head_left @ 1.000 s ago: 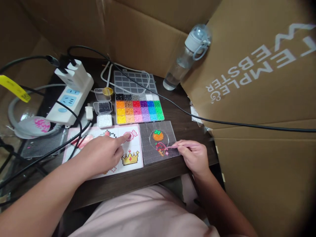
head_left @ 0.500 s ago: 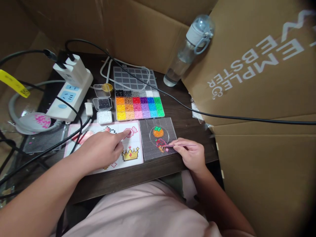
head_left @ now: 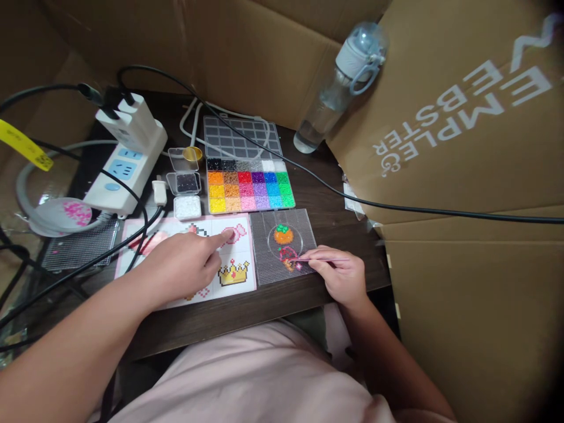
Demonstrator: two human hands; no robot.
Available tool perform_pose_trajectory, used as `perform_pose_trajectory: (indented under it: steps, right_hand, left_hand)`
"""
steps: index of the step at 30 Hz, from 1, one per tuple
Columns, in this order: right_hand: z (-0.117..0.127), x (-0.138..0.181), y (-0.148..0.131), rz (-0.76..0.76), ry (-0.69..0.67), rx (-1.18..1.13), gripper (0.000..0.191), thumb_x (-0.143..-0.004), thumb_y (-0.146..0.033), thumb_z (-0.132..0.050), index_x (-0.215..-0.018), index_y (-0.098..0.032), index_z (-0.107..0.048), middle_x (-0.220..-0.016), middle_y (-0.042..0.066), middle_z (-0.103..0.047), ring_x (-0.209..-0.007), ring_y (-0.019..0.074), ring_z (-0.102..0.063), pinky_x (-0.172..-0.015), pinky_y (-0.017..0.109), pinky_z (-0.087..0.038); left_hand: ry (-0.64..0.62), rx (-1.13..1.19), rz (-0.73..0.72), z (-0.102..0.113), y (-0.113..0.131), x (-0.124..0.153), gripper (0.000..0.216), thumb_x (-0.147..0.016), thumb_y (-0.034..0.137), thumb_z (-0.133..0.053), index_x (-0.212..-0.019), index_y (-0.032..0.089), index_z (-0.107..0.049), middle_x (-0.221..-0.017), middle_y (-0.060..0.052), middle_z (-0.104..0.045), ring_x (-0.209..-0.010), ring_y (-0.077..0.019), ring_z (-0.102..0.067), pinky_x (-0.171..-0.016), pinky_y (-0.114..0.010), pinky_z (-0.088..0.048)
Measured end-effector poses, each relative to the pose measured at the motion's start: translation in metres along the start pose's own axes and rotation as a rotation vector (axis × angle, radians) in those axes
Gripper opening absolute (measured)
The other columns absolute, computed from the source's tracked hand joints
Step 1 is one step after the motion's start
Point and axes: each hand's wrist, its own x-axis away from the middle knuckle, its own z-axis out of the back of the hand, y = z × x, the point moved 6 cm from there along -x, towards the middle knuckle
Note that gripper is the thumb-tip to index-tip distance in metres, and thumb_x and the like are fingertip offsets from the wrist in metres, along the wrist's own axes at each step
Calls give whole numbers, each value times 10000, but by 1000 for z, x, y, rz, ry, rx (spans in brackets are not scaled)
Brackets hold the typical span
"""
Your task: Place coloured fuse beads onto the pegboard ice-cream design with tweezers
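My left hand (head_left: 185,267) rests on a pattern sheet (head_left: 238,288), its index finger stretched out onto a pink candy picture (head_left: 235,232), the other fingers curled. A gold crown picture (head_left: 233,272) lies just right of the knuckles. My right hand (head_left: 341,275) pinches thin pink tweezers (head_left: 319,259), whose tip sits at a half-built pink and red bead figure (head_left: 288,259) on a clear pegboard (head_left: 264,258). An orange bead fruit with a green top (head_left: 283,234) sits above it on the same board.
A tray of sorted coloured beads (head_left: 249,191) lies behind the board, with small bead boxes (head_left: 187,195) to its left. A white power strip (head_left: 123,164), black cables (head_left: 352,200) and a water bottle (head_left: 335,94) stand further back. Cardboard walls (head_left: 462,147) enclose the dark table (head_left: 335,217).
Both hands have stayed in place; the left finger still points at the candy picture. Only the camera has shifted slightly, moving the scene a little in the frame.
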Motion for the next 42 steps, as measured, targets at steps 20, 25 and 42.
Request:
perform_pose_trajectory:
  steps: [20,25,42]
  right_hand:
    - [9,-29,-23,83,57,20,118,-798,-164,-709,-800,-262,-776,-796,36,-779,-738,215,-730,-718,353,-600]
    - [-12,-95,-34,74,-29,124,81,-806,-266,-703,-801,-247,-781,-839,36,-783,-784,208,-736,-764,332,-596]
    - [-90,-141,-15,0,-206,56,102,-775,-238,-702,-715,-212,-780,-797,50,-775,-747,184,-727,-713,300,-582]
  left_hand:
    - [33,71,-63,-2,0,4,560,-913,275,-303,-1459,280,-429,-869,-142,-749,-812,-313,-698,-667,-376,-463]
    - [56,89,-65,3,0,7,559,-903,244,-320,-1449,245,-444,-928,-151,-751,-833,-310,-704,-678,-378,-481]
    - [12,114,-86,1,2,5,569,-900,229,-328,-1460,208,-423,-862,-140,-743,-791,-314,-696,-667,-405,-505]
